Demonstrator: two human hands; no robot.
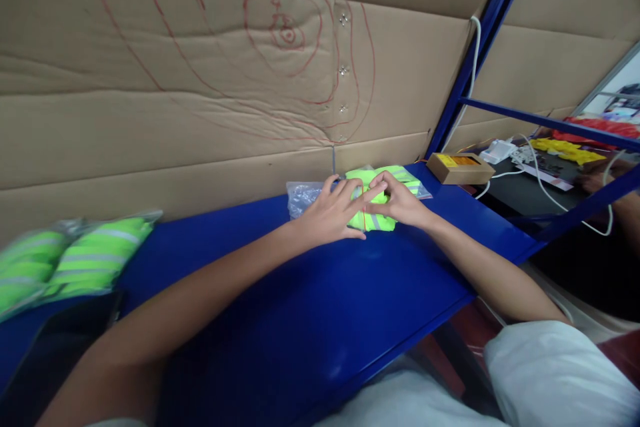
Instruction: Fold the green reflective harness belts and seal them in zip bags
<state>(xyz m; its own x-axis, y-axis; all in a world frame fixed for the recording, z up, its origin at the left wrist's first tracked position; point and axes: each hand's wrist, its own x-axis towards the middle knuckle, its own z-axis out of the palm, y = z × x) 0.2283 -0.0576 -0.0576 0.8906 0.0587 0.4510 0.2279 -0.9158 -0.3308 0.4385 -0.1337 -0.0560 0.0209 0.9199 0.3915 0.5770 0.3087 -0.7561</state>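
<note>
A folded neon yellow-green safety vest (384, 221) with grey reflective bands lies on the blue shelf, partly under my hands. A thin red line, perhaps a bag's seal, runs across it. My left hand (333, 212) lies over its left side, fingers spread and thumb apart. From the right, my right hand (400, 203) reaches in with bent fingers, thumb and forefinger at the plastic bag close to my left fingertips. Their exact grip is partly hidden. Clear plastic bag film (301, 197) sticks out left of the vest. Another folded vest (400, 175) lies just behind.
Bagged vests (97, 253) lie at the left of the blue shelf (320, 307). A small cardboard box (460, 168) stands at the right, near a blue metal post (453, 107) and a white cable (555, 193). Cardboard (200, 127) lines the back. Another person's hand (595, 177) shows at far right.
</note>
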